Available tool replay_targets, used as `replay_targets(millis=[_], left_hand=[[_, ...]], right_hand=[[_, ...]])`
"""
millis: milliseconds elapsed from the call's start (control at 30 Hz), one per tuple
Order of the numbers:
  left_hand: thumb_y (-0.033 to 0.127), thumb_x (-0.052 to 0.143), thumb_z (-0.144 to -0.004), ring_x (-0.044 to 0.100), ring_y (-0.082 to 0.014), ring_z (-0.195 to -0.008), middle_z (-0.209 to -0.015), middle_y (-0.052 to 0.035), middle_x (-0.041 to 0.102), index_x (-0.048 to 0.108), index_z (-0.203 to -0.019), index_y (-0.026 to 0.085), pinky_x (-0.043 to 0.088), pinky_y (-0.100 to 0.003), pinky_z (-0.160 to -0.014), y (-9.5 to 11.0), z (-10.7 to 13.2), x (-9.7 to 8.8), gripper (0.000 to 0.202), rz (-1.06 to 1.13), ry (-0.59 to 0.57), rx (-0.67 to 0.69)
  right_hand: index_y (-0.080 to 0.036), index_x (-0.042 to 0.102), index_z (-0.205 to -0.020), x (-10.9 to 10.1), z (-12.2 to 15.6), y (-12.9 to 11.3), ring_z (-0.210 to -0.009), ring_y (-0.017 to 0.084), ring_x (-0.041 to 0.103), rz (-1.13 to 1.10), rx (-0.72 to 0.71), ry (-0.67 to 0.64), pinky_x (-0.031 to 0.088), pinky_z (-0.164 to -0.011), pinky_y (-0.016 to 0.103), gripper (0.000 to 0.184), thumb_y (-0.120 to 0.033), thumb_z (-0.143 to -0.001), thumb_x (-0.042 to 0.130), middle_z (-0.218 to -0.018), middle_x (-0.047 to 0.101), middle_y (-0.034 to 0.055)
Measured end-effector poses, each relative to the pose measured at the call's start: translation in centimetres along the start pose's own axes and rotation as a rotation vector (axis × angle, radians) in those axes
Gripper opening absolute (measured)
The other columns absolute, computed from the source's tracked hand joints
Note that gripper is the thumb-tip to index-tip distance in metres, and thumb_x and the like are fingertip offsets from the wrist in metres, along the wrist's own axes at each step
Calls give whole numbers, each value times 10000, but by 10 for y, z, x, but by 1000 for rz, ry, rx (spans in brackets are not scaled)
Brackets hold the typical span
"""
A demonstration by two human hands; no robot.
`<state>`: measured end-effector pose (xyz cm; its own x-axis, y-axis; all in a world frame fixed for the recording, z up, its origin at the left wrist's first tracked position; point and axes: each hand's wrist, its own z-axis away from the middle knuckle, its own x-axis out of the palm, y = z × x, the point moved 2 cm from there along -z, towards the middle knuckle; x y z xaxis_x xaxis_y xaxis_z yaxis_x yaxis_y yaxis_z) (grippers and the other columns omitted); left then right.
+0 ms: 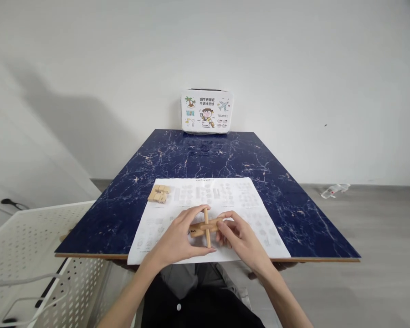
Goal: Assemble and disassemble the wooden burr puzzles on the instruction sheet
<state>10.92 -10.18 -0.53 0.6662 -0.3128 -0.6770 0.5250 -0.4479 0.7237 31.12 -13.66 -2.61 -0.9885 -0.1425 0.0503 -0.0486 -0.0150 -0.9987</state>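
Note:
Both hands grip a wooden cross-shaped puzzle [207, 226] made of interlocked sticks, held just above a printed instruction sheet [225, 196]. My left hand [177, 239] pinches the upright stick between thumb and fingers. My right hand [241, 237] closes its fingers on the right end of the horizontal stick. A second small wooden block puzzle [159, 193] lies on the sheet's upper left corner, apart from both hands.
The sheet lies on a dark blue marbled table [198, 155] near its front edge. A white illustrated box [207, 111] stands at the far edge against the wall. A white perforated basket [30, 255] sits to the left. A plastic bottle [335, 190] lies on the floor at right.

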Motion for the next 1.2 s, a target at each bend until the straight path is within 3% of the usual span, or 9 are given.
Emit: replay_targets(millis=[200,567,800,1033,1200], left_hand=[[495,929,-714,519,-373,-1422,-1578,-55,531,441,-1547,401,462,-518,-1161,-7,1,2,970,44,-25,-59],[506,945,-703,542,-365,-1409,-1563,-74,551,409,-1587,393,468,-531,-1170,-7,1,1,1040,84,-28,-40],[401,879,-827,604,-329,-1370,-1627,-52,455,705,-1337,376,532,-485,-1145,5,0,-4,540,160,-25,122],[372,836,-876,720,-260,-1146,-1731,-9,271,797,-1193,352,570,-485,-1116,5,2,-8,320,155,30,127],[378,775,-932,719,-242,-1107,-1706,-13,325,844,-1062,318,611,-461,-1050,5,3,-7,159,199,56,150]], right_hand=[[-238,560,-1128,8,-2,5,-665,179,633,2,-20,-42,460,-638,313,419,-632,-997,610,-755,701,3],[-233,526,-1117,6,-2,13,-628,151,538,14,-68,-56,414,-619,303,403,-617,-1017,590,-741,657,-20],[-235,524,-1094,9,-2,11,-638,156,534,-6,-80,-32,406,-636,302,389,-613,-1020,585,-743,658,-20],[-244,521,-1055,10,-1,10,-609,142,513,-61,-83,15,387,-590,285,402,-629,-994,619,-767,657,-17],[-243,507,-1033,9,-2,13,-567,116,475,-92,-93,58,373,-559,266,386,-607,-1000,628,-750,632,-37]])
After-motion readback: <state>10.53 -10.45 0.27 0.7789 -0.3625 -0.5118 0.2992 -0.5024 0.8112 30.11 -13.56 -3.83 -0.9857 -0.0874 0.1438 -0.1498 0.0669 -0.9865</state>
